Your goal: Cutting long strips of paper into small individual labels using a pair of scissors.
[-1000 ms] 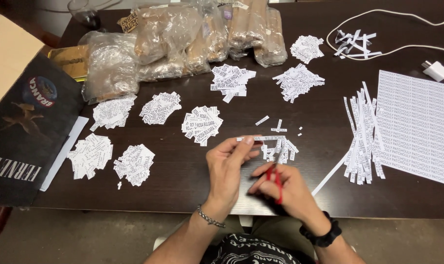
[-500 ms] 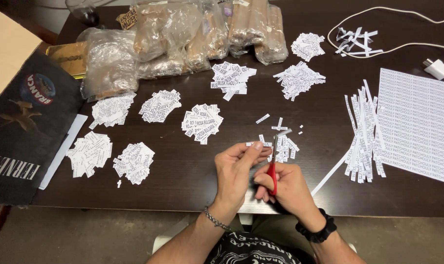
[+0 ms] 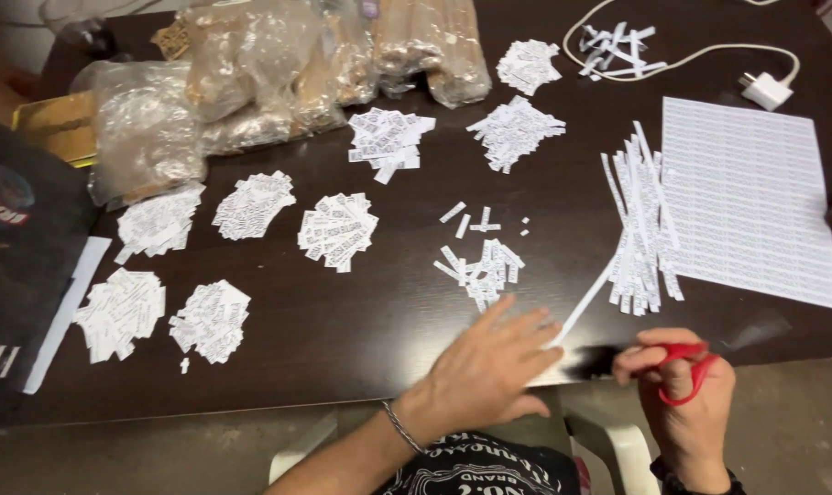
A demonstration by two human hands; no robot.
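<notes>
My left hand (image 3: pixel 489 362) lies flat near the table's front edge, fingers spread, its fingertips touching the lower end of a long white paper strip (image 3: pixel 583 310). My right hand (image 3: pixel 677 390) sits off the table's front right, closed around red-handled scissors (image 3: pixel 680 371) whose dark blades point left. Just beyond my left hand lies a small heap of cut paper slips (image 3: pixel 478 266). A bundle of long strips (image 3: pixel 640 220) lies to the right, beside a printed white sheet (image 3: pixel 750 197).
Several heaps of cut slips (image 3: pixel 338 229) dot the dark wooden table (image 3: pixel 379 321). Clear plastic bags (image 3: pixel 251 73) fill the far left. A white charger and cable (image 3: pixel 764 89) lie far right, a dark printed bag (image 3: pixel 22 238) at left, a white chair (image 3: pixel 618 449) below.
My hands have separated. The left dropped flat onto the table and reached right to the long strip; the right moved right and down off the table edge with the scissors.
</notes>
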